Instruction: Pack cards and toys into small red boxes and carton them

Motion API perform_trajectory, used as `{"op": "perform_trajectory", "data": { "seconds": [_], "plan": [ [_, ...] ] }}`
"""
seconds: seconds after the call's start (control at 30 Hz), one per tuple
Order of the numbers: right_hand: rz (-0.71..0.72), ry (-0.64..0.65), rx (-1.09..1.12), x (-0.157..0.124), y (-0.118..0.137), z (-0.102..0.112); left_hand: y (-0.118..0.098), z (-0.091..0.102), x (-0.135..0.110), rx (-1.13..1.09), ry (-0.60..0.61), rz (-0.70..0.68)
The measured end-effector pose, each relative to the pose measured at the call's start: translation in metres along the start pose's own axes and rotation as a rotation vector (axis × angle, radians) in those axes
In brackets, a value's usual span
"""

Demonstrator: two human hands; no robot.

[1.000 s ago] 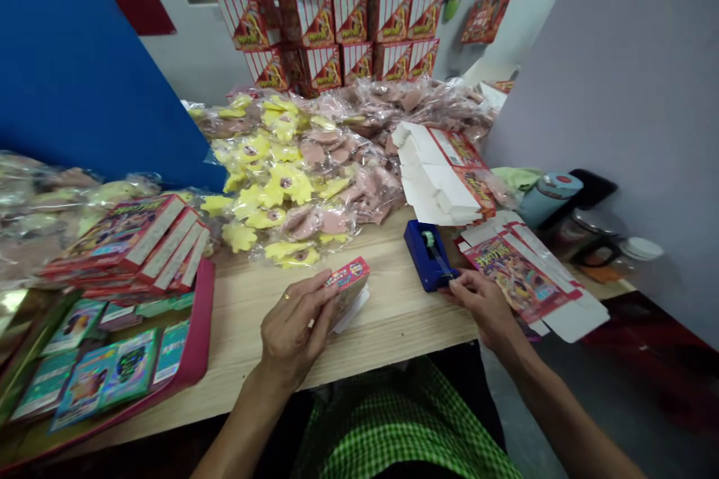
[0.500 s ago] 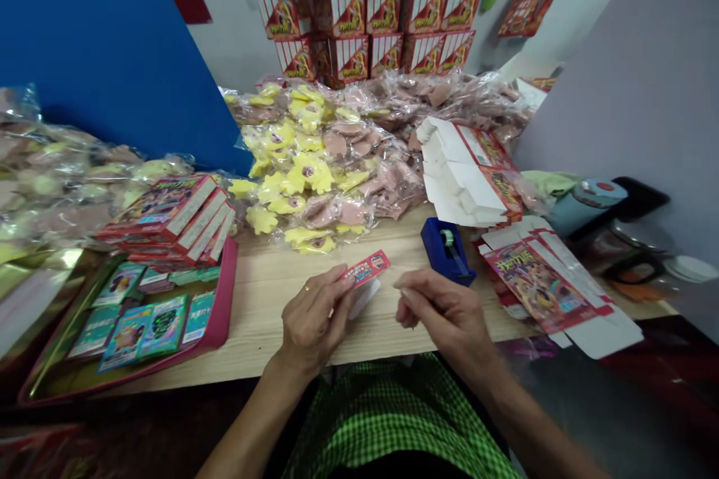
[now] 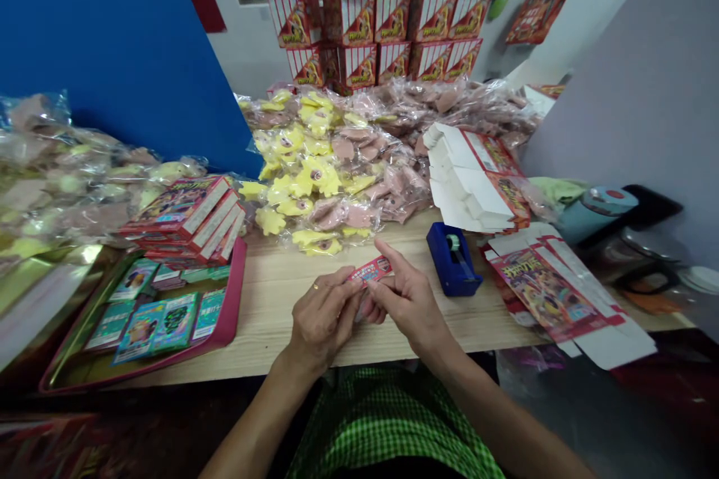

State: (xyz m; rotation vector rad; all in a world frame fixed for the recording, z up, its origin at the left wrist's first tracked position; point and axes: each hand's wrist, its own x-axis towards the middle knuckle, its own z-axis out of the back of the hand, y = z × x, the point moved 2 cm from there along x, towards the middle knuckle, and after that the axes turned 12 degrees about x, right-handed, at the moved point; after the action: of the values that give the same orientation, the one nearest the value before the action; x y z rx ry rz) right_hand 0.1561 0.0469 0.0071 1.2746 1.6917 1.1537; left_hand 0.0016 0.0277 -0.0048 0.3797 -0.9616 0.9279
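Above the front of the wooden table, my left hand [image 3: 320, 322] grips the near left end of a small red printed box [image 3: 371, 269]. Its fingers are closed around the end and a ring shows on one of them. My right hand [image 3: 410, 303] has its thumb on the near side of the same box, with the forefinger stretched along the far right end. Most of the box's underside is hidden by my fingers. Just to the right of my hands stands a blue tape dispenser [image 3: 454, 269] with a roll of tape in it.
Left is a pink-rimmed tray [image 3: 233, 307] of cards [image 3: 178, 320], with stacked red boxes [image 3: 180, 209] behind it. Bagged yellow and pink pieces [image 3: 317, 176] heap at the back. Unfolded cartons [image 3: 553, 288], a bottle [image 3: 601, 209] and a tabletop edge lie right.
My right hand has moved left from beside the box and now touches it. My left hand keeps its hold on the box. The view has shifted slightly.
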Motion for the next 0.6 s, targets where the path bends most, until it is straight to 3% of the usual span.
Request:
{"op": "perform_trajectory", "data": {
  "seconds": [0.17, 0.37, 0.6],
  "plan": [
    [0.002, -0.006, 0.013, 0.002, -0.005, 0.002, 0.000, 0.001, 0.004, -0.020, 0.047, -0.024],
    [0.068, -0.046, 0.081, 0.000, -0.014, 0.003, 0.002, 0.007, 0.025, -0.225, 0.195, 0.093],
    [0.039, -0.115, 0.127, -0.003, -0.017, -0.003, -0.005, 0.001, 0.047, -0.133, 0.361, 0.195]
  ]
}}
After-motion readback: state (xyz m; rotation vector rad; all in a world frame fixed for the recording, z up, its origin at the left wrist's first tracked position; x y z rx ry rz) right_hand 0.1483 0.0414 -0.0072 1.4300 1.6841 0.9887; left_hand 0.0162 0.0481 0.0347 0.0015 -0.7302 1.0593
